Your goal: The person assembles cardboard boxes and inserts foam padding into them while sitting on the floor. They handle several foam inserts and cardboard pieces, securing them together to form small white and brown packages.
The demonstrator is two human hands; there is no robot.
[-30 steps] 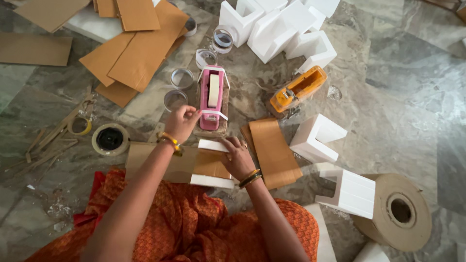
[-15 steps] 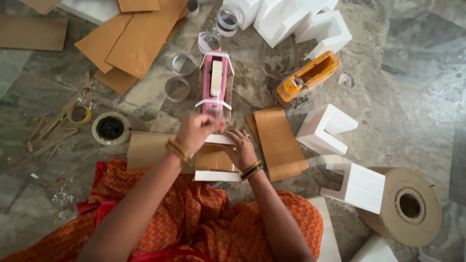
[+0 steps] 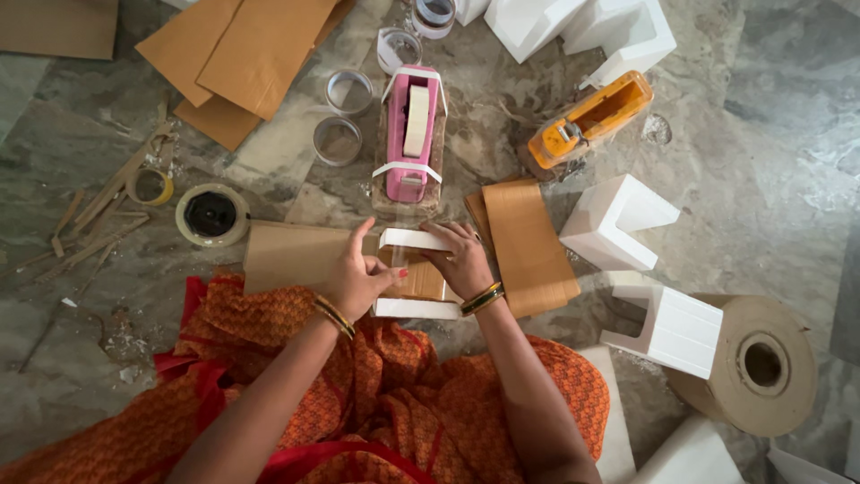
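A white foam bracket (image 3: 414, 239) wrapped in brown paper (image 3: 423, 280) lies on the stone floor in front of my lap. My right hand (image 3: 463, 260) presses on its right side, fingers on the paper. My left hand (image 3: 363, 276) sits at its left side, fingers pinched against the paper as if holding a strip of clear tape, which I cannot make out. Just beyond the bracket stands a pink tape dispenser (image 3: 411, 134) with a white roll.
Brown paper sheets (image 3: 528, 242) lie right of the bracket and at the top left (image 3: 242, 54). White foam brackets (image 3: 618, 220), an orange tape gun (image 3: 587, 121), a brown paper roll (image 3: 761, 363), tape rolls (image 3: 211, 215) and clear round lids (image 3: 339, 141) surround the spot.
My left hand came back from the pink dispenser to the wrapped bracket's left side. The right hand stayed on the bracket. The view shifted closer.
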